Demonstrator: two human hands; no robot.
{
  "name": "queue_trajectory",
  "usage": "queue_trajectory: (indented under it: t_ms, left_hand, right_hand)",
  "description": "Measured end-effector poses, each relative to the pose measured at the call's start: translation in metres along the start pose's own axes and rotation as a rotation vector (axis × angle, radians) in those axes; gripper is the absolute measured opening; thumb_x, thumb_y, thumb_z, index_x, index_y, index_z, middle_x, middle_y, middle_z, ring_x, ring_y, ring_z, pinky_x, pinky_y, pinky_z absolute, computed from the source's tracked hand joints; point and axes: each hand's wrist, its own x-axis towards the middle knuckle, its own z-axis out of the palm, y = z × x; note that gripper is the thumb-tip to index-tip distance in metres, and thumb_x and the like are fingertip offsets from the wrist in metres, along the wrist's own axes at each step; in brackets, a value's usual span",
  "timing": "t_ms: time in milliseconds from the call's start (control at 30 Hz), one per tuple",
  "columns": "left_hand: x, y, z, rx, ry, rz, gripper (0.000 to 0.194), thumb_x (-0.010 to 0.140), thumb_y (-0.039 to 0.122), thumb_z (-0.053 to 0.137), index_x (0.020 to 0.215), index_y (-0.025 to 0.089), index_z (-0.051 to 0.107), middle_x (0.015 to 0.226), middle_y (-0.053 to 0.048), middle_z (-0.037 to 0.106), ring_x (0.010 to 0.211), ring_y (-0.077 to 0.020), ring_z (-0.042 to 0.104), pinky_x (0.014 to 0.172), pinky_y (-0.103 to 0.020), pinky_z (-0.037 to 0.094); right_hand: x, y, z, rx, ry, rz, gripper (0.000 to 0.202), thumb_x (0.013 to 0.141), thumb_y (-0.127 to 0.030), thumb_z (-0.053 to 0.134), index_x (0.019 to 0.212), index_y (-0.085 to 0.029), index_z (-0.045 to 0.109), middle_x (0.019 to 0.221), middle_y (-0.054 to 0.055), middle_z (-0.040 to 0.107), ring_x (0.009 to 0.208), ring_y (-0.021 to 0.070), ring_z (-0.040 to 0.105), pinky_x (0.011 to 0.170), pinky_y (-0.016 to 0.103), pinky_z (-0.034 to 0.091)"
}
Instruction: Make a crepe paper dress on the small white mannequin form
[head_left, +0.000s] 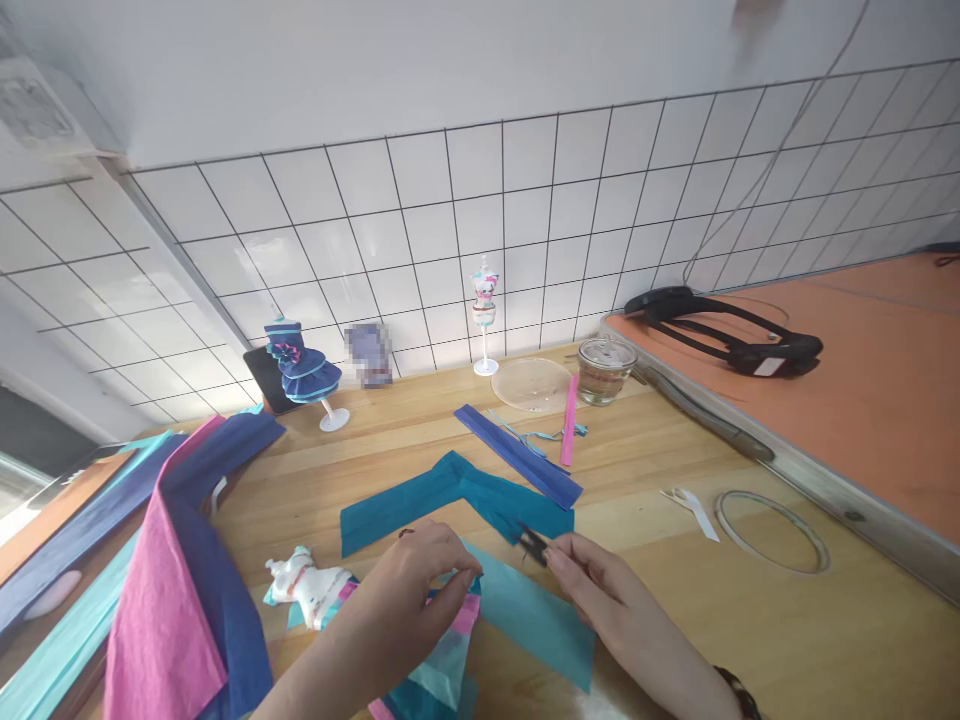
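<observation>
My left hand [420, 590] is closed, thumb and fingers pinched at the top edge of a striped teal and pink paper piece [446, 665]. My right hand [600, 590] is closed on a small black tool [534, 547], its tip over a teal paper strip [397, 500] with a bend in its middle. Under and between my hands lies a light turquoise sheet [536, 625]. A white patterned dress-form torso [311, 590] lies on its side, left of my left hand.
Long pink [169, 600] and blue paper strips cover the left. Behind are a blue-dressed stand [304, 365], a white patterned stand [485, 300], a blue strip [517, 455], a pink strip [569, 425] and a glass jar [604, 372]. A ring [772, 532] lies at right, near black headgear [727, 330].
</observation>
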Motion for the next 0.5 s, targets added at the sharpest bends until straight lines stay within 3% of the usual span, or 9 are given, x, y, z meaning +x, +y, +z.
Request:
queue_trajectory:
  t_ms: [67,167,300,500]
  left_hand:
    - [0.001,-0.001,0.001,-0.017,0.002,-0.001,0.022,0.084,0.013,0.045,0.079,0.021,0.065,0.081,-0.001,0.065,0.083,-0.0159,0.058,0.077,-0.028,0.043]
    - [0.002,-0.003,0.001,-0.026,0.008,0.008,0.021,0.083,0.012,0.046,0.08,0.02,0.066,0.082,-0.002,0.065,0.083,-0.0155,0.058,0.078,-0.028,0.042]
    - [0.003,-0.003,0.001,-0.031,0.009,0.021,0.022,0.083,0.013,0.046,0.081,0.021,0.066,0.082,-0.001,0.065,0.083,-0.0155,0.059,0.078,-0.028,0.042]
    - [-0.001,-0.003,0.003,-0.018,0.005,0.001,0.021,0.081,0.015,0.048,0.078,0.021,0.067,0.08,-0.002,0.065,0.082,-0.0164,0.058,0.076,-0.028,0.043]
  right_hand:
    - [0.003,-0.001,0.001,0.114,-0.002,0.016,0.032,0.082,-0.048,0.048,0.067,-0.022,0.037,0.061,-0.007,0.033,0.054,0.011,0.035,0.051,0.021,0.034]
    - [0.006,-0.008,0.006,0.133,-0.015,-0.008,0.028,0.072,-0.035,0.061,0.066,-0.022,0.037,0.064,-0.007,0.033,0.058,0.0105,0.036,0.054,0.02,0.036]
    - [0.006,-0.023,0.015,-0.055,-0.042,0.014,0.01,0.071,-0.02,0.055,0.075,-0.022,0.046,0.066,-0.006,0.041,0.056,0.0106,0.037,0.053,0.021,0.034]
    - [0.01,-0.029,0.028,-0.242,-0.007,-0.18,0.005,0.077,-0.019,0.048,0.078,-0.022,0.044,0.075,-0.002,0.054,0.071,0.0162,0.052,0.066,0.027,0.04]
